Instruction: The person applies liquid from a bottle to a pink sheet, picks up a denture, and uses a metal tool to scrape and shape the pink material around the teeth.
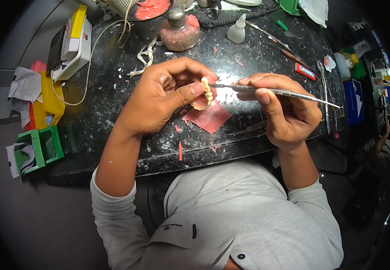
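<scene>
Between the thumb and fingers of my left hand [170, 90] is a denture [207, 92], a curved row of cream teeth on a pink base, tilted with the teeth facing right. My right hand [289, 108] grips a metal wax carver [276, 91] like a pen. Its dark tip points left and meets the upper end of the tooth row. Below the denture, a square pink wax sheet [208, 118] lies on the black bench. Small pink scraps and a thin red wax strip [180, 151] are near the bench's front edge.
A glass spirit burner [180, 33] and a white dropper bottle [237, 30] stand at the back. Metal tools and a red box [305, 71] lie to the right. Yellow bins [52, 96] and a green bin [50, 145] line the left side, by a trailing cable.
</scene>
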### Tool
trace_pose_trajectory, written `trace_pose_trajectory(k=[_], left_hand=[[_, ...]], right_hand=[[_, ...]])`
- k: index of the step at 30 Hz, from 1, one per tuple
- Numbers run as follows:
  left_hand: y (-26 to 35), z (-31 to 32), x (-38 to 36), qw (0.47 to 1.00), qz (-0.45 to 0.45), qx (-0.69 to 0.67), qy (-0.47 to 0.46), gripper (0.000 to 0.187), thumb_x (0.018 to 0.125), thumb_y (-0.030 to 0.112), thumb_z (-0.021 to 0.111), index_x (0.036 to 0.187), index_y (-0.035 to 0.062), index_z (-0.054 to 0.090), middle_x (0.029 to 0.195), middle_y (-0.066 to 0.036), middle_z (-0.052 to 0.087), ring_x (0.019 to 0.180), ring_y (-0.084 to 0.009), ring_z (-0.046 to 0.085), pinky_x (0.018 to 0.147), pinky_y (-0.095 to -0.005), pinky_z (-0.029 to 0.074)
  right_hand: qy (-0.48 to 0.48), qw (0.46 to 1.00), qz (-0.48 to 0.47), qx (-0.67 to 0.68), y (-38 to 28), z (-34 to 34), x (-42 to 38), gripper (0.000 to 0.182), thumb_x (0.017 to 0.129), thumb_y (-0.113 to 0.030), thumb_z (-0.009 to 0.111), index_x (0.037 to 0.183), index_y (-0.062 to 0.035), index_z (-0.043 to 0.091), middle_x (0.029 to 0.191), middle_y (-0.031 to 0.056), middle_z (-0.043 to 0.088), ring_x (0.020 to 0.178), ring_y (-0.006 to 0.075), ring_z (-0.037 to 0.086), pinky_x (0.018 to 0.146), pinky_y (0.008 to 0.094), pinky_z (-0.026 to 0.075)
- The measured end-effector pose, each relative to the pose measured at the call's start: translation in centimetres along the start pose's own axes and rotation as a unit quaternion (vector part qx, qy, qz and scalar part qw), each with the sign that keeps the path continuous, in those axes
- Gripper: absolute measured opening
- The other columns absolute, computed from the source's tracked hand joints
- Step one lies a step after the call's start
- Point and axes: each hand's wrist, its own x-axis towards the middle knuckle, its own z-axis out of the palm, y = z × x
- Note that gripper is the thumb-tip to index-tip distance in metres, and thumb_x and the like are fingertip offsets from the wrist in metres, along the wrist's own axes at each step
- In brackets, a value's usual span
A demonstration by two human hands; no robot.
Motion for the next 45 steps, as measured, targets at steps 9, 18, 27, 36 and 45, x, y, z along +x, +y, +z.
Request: trace_pose_trajectory(k=[9,18,27,36,45], left_hand=[[-0.1,-0.3,0.1,1.000,0.013,-0.002,0.015,0.028,0.100,0.013,0.067,0.123,-0.0040,0.065,0.098,-0.008,0.071,0.091,-0.0113,0.067,0.080,-0.0255,0.053],[0.4,0.0,0.1,0.998,0.001,0.000,0.056,0.029,0.102,0.014,0.061,0.123,-0.0040,0.066,0.094,-0.005,0.069,0.082,-0.0079,0.061,0.075,-0.0238,0.048],[0.6,0.0,0.1,0.999,-0.001,-0.004,0.051,0.028,0.101,0.013,0.061,0.124,-0.0040,0.066,0.094,-0.005,0.069,0.082,-0.0076,0.061,0.075,-0.0236,0.048],[0.6,0.1,0.1,0.999,-0.007,0.019,0.041,0.030,0.101,0.014,0.062,0.124,-0.0046,0.067,0.099,-0.006,0.070,0.088,-0.0093,0.064,0.080,-0.0244,0.050],[0.5,0.4,0.1,1.000,-0.004,0.014,0.023,0.032,0.101,0.012,0.062,0.125,-0.0071,0.066,0.097,-0.009,0.071,0.087,-0.0120,0.066,0.078,-0.0244,0.051]], right_hand=[[0.027,0.988,0.152,-0.016,-0.8,-0.6,0.0,0.010,0.099,0.000,0.065,0.098,0.0093,0.069,0.091,0.0138,0.074,0.074,0.0145,0.071,0.067,0.0258,0.058],[-0.084,0.976,0.181,-0.087,-0.7,0.1,-0.1,0.005,0.093,0.003,0.069,0.091,0.0070,0.069,0.076,0.0121,0.070,0.065,0.0130,0.067,0.060,0.0253,0.053],[-0.109,0.971,0.185,-0.101,-0.8,-0.1,0.0,0.007,0.093,0.001,0.069,0.090,0.0076,0.069,0.076,0.0124,0.070,0.065,0.0121,0.067,0.059,0.0245,0.052],[0.045,0.992,0.079,0.086,-0.3,-0.7,-0.2,0.016,0.100,-0.001,0.065,0.108,0.0129,0.067,0.098,0.0219,0.073,0.089,0.0271,0.076,0.073,0.0354,0.067],[0.048,0.996,0.050,0.049,-0.3,0.2,0.0,0.015,0.099,0.004,0.064,0.109,0.0136,0.068,0.098,0.0230,0.075,0.088,0.0277,0.077,0.077,0.0366,0.067]])
